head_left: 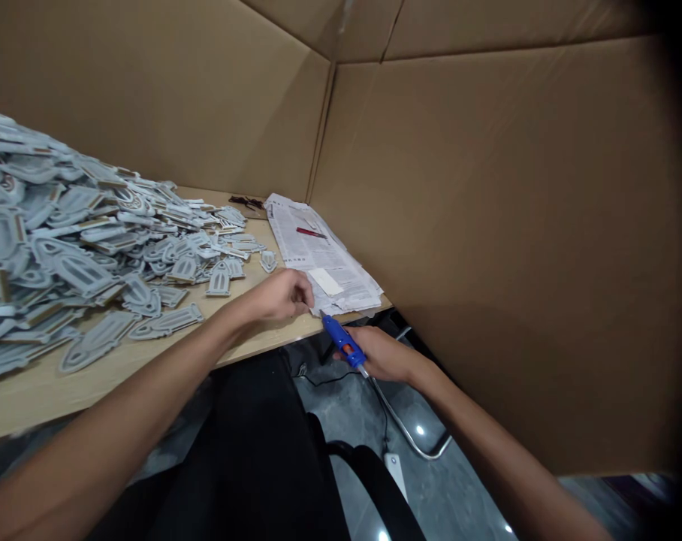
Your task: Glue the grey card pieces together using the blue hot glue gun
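My right hand [379, 352] is wrapped round a blue hot glue gun [341, 338], its nozzle pointing up and to the left at the front edge of the papers. Just left of that nozzle, my left hand [289, 294] rests at the table edge with fingers curled together; whatever they may pinch is hidden. A blank white card [326, 282] lies on the printed sheets [296, 252], beside my left fingertips. To the left, a big heap of grey-white plastic pieces [87, 270], pointed at one end and slotted, covers much of the table.
Tall cardboard walls [487, 225] close off the back and right side. A red slim tool [310, 233] lies on the papers, and a dark tangled item [246, 201] sits behind them. Below the wooden table [256, 334] are a metal tube frame [425, 454], a cable and a white power strip [395, 473].
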{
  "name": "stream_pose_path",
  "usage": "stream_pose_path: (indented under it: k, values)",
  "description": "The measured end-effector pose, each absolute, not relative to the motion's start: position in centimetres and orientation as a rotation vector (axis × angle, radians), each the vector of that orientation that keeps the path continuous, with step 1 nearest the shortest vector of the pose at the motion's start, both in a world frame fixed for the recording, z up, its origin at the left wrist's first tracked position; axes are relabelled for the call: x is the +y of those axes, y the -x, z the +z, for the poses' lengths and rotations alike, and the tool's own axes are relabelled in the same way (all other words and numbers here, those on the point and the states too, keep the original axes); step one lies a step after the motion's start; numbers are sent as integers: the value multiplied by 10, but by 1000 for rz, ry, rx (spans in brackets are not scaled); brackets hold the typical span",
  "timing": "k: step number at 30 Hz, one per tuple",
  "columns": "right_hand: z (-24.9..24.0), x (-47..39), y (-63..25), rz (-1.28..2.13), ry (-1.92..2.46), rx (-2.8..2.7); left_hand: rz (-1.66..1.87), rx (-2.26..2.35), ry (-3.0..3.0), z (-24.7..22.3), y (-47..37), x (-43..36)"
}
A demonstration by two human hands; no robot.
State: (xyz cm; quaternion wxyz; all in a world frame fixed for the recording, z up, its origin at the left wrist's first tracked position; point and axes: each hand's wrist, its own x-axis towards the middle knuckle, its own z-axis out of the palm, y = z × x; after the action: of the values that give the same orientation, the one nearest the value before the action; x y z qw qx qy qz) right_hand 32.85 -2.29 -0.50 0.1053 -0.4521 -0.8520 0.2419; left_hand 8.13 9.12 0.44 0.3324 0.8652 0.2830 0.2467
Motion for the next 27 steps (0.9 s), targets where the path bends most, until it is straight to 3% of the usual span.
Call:
stream_pose_path:
  k: [12, 20, 27]
  values:
    - [9, -38, -329, 1174, 1317, -2304, 640, 747, -2453, 8, -63, 71]
    - [21, -53, -337, 1153, 1315, -2061, 629, 798, -2452, 9, -65, 72]
    - [35, -55, -328, 1387, 855, -1638, 890, 995, -2390, 9, -63, 62]
